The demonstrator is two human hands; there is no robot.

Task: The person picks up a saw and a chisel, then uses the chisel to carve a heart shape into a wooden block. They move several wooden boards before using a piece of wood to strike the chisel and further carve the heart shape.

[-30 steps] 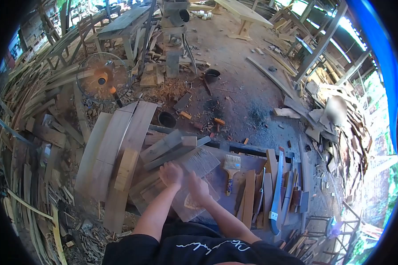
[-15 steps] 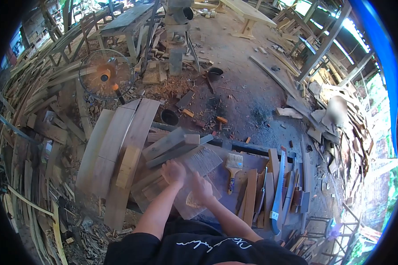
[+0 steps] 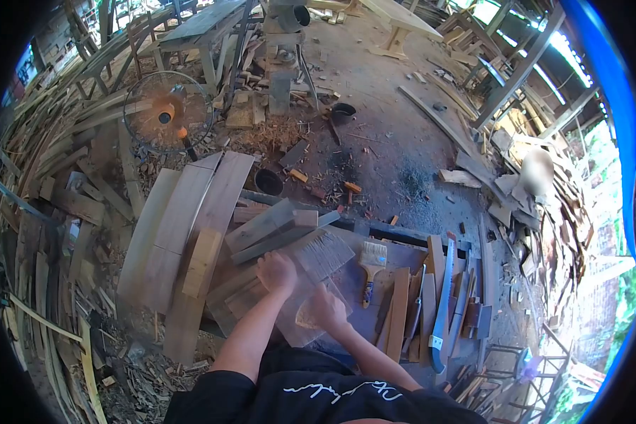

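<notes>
My left hand (image 3: 277,273) is bent over a flat wooden board (image 3: 293,326), its fingers curled at the wood near a stack of offcuts. Just to its right, my right hand (image 3: 326,309) is closed low over the same board; what its fingers hold is hidden. A pale, lighter patch shows on the wood beside that hand. Beyond both hands lies a rough piece of wood with dark streaks (image 3: 325,256). Grey wooden blocks (image 3: 263,227) are piled ahead of my left hand.
To the right lie a wide paintbrush (image 3: 372,272), a handsaw (image 3: 444,304) and several wood strips (image 3: 398,311). Long planks (image 3: 184,240) lean at left, with a short block (image 3: 203,263) on them. A round wire-guarded fan (image 3: 167,113) stands beyond. A dark pot (image 3: 268,181) sits ahead.
The whole view has shifted slightly. My right hand appears a little closer in on the board; my left hand stays nearly where it was.
</notes>
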